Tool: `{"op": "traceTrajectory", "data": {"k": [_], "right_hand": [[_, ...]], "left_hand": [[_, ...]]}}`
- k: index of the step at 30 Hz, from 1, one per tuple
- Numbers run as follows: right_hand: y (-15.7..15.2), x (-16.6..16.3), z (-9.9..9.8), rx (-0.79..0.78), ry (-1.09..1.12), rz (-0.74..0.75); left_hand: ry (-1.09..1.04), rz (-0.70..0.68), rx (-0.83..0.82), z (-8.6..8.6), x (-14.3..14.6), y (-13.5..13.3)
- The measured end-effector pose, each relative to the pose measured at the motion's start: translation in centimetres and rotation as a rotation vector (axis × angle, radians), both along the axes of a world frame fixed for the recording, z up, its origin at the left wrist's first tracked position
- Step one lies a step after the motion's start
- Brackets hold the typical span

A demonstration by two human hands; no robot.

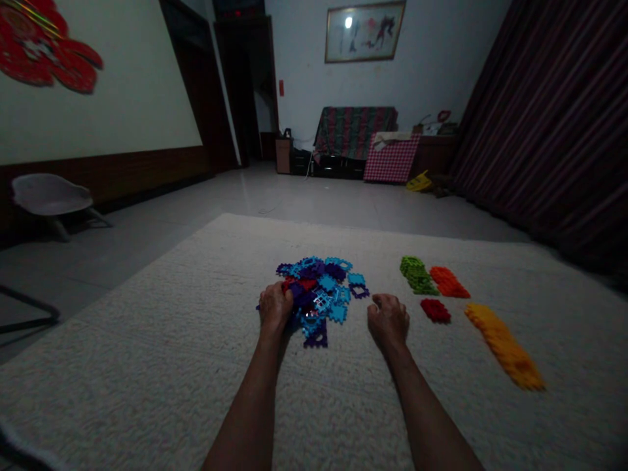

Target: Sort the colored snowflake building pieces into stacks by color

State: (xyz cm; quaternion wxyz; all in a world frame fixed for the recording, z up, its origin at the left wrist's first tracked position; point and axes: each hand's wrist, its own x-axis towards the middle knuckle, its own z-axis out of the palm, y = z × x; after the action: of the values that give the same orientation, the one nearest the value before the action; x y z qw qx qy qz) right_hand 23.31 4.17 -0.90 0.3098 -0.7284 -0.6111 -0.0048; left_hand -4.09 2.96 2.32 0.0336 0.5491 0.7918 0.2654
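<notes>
A loose heap of flat plastic interlocking tiles [326, 282], light blue, dark purple and some red, lies on the pale carpet, with notched edges and cut-out shapes. At the heap's left side my left hand [275, 309] is closed against the tiles, its fingertips largely hidden. A purple tile edge peeks out beside it. My right hand [390, 318] is curled just above the carpet, between the heap and a small red tile stack [436, 311]. No tile shows in its fingers, but the palm side is hidden. A purple tile [316, 337] lies at the heap's near edge.
Sorted rows of tiles lie to the right: green [417, 275], orange [449, 282] and a long yellow-orange one [505, 347]. The carpet [171, 366] ends at a tiled floor. A small chair [52, 195] stands left; a dark curtain [554, 124] hangs right.
</notes>
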Motion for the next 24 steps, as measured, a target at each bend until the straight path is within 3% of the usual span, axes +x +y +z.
{"op": "traceTrajectory", "data": {"k": [6,11,15,20,24], "right_hand": [[0.2,0.1,-0.2,0.004,0.005,-0.002],[0.2,-0.1,0.0,-0.012,0.033,0.001],[0.6,0.3,0.0,0.028,0.157,0.007],[1.4,1.3,-0.1,0.176,0.559,0.007],[1.2,1.2,-0.2,0.238,0.705,0.059]], "left_hand": [[-0.026,0.052,0.055,0.3,-0.5,0.6],[-0.071,0.06,0.276,1.3,0.3,0.9],[-0.178,-0.153,0.282,2.4,3.7,0.4],[-0.214,-0.519,0.156,2.3,8.2,-0.6],[-0.114,-0.505,0.191,1.4,8.6,-0.7]]}}
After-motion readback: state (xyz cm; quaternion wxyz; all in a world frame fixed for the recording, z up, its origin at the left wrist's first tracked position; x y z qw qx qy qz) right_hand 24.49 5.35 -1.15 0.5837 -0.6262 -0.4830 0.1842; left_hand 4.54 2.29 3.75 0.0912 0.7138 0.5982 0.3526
